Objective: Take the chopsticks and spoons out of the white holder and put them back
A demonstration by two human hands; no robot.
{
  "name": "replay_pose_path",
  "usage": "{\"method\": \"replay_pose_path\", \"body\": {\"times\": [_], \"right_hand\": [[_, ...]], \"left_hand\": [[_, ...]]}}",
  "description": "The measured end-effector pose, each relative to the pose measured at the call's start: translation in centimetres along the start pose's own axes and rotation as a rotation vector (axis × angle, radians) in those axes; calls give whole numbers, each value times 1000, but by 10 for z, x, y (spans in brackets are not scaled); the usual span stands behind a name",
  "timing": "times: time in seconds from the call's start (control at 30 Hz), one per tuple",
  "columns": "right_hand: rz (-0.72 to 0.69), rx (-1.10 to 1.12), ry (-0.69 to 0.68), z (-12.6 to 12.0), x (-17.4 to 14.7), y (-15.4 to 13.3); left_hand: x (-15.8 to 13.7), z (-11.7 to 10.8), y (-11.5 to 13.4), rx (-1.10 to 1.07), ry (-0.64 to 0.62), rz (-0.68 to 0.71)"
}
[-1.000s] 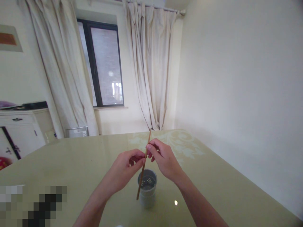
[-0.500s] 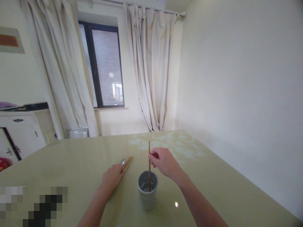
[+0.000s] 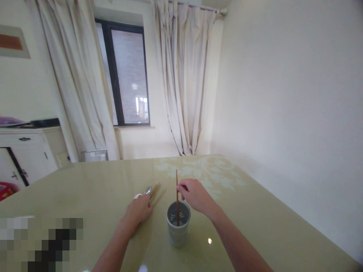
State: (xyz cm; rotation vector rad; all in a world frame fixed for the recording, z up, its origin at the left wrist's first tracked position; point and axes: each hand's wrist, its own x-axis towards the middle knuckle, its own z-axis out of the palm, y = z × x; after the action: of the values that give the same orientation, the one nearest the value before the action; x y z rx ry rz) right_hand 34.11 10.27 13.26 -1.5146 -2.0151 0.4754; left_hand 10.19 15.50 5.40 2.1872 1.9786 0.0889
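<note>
Between the fingers of my right hand [image 3: 193, 192] is a single wooden chopstick [image 3: 177, 196], upright, its lower end inside a grey utensil holder [image 3: 178, 236]. Small holes show in the holder's inner bottom. Left of it, my left hand [image 3: 140, 209] is closed around a bundle of several wooden chopsticks [image 3: 155, 190] and a metal spoon [image 3: 148, 190]. A white rounded piece [image 3: 138, 196], perhaps another spoon, sticks out beside them. The lower ends of this bundle are mostly hidden under my hand and forearm.
The holder stands on a glossy greenish table [image 3: 96, 192] with a pale floral pattern at its far right. A white wall [image 3: 283, 94] runs along the right edge. Beyond the far edge are curtains [image 3: 187, 83] and a window. A white cabinet [image 3: 34, 151] stands at the left.
My left hand has lifted the bundle off the table, and a white piece now shows beside the spoon. The chopstick in my right hand has shifted slightly left within the holder.
</note>
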Motion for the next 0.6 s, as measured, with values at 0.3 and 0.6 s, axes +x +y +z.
{"method": "replay_pose_path", "body": {"times": [0.3,0.6], "right_hand": [[5,-14,139,-19,-6,-10],[-198,501,223,-31,-17,-29]], "left_hand": [[-23,-64,24,-627,188,275],[-51,-88,57,-929,214,564]]}}
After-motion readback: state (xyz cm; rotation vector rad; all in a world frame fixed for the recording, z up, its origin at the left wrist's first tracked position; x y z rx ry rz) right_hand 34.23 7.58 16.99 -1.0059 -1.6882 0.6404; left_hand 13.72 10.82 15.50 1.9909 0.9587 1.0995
